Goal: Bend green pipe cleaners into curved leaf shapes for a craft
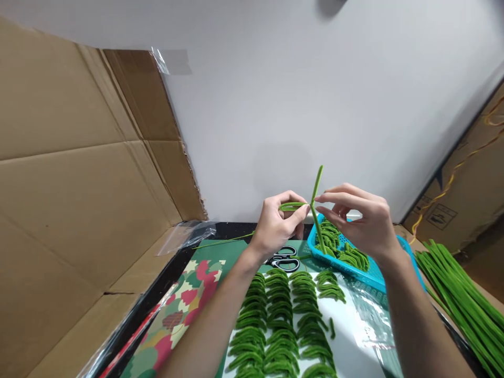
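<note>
My left hand [281,223] is closed in a pinch on a bent green pipe cleaner [317,184], held up above the far side of the table. A loop of it lies between my fingers, and its two straight ends point up and down from the pinch. My right hand [358,215] is just to the right, thumb and index fingertip slightly apart beside the bend; whether the index finger touches it I cannot tell. Below lie black-handled scissors [285,260] and a white sheet [348,341] bearing rows of short curved green pieces [279,320].
A blue basket [374,281] with curved green pieces stands at the right. Beyond it lies a bundle of long green pipe cleaners [464,299]. A cardboard panel [79,184] rises at the left. Patterned paper [189,299] and clear plastic bags [185,239] lie on the table.
</note>
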`<move>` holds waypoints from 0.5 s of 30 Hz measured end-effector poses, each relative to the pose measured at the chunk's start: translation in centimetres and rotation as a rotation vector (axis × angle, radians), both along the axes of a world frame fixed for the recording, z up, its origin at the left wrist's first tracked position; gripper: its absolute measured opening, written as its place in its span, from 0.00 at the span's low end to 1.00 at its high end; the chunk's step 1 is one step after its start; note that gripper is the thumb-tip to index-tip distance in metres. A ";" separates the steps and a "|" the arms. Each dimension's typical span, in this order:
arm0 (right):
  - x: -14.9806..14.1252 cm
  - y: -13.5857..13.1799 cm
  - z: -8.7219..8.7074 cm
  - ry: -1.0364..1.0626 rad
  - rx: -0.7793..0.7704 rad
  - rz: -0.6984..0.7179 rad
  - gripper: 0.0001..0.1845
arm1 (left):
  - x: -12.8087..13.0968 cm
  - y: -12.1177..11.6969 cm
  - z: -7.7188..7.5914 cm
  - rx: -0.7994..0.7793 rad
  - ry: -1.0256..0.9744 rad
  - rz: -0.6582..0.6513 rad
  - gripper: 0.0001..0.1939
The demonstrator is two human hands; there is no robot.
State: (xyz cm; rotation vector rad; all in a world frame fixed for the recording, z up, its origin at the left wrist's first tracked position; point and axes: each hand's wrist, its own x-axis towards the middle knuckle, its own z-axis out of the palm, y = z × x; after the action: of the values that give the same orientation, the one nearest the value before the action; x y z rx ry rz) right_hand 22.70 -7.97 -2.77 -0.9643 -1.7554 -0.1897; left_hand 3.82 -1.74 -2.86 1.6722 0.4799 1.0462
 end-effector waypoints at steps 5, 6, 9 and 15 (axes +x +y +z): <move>0.4 0.4 -0.7 -0.112 0.065 -0.056 0.09 | 0.0 -0.1 0.1 -0.006 -0.006 -0.008 0.13; 0.4 0.5 -0.8 -0.130 0.084 -0.067 0.09 | 0.0 -0.2 0.1 -0.008 -0.019 -0.013 0.12; 0.1 0.7 -1.0 -0.171 0.134 -0.097 0.10 | 0.2 -0.1 -0.2 -0.059 -0.096 -0.037 0.11; -1.0 0.5 -0.4 -0.021 0.074 -0.002 0.12 | 0.0 0.1 -0.1 -0.065 -0.129 0.033 0.11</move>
State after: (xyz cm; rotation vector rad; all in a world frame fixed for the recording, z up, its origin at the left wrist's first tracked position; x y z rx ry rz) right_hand 21.73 -7.48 -3.20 -0.9137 -1.7544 -0.2647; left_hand 3.86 -1.65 -2.93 1.5343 0.4535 1.1428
